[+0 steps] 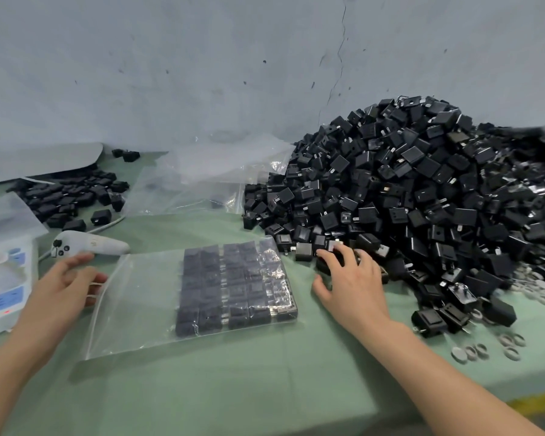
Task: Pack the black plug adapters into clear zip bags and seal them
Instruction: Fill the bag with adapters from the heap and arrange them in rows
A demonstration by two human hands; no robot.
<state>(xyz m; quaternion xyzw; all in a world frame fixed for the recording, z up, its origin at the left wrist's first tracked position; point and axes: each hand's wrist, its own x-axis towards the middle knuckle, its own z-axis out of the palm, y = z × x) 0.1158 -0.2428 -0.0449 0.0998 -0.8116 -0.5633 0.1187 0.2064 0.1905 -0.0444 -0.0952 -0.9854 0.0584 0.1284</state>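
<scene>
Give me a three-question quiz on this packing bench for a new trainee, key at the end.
1. True or false: the black plug adapters inside the clear plastic zip bag, lying flat on the green table cover, sit in neat rows.
2. The right hand reaches into: A) the big heap of loose black adapters; B) a cardboard box; C) a drawer.
3. Which hand is at the bag's zip end?
Key: 1 true; 2 A; 3 the left hand.
</scene>
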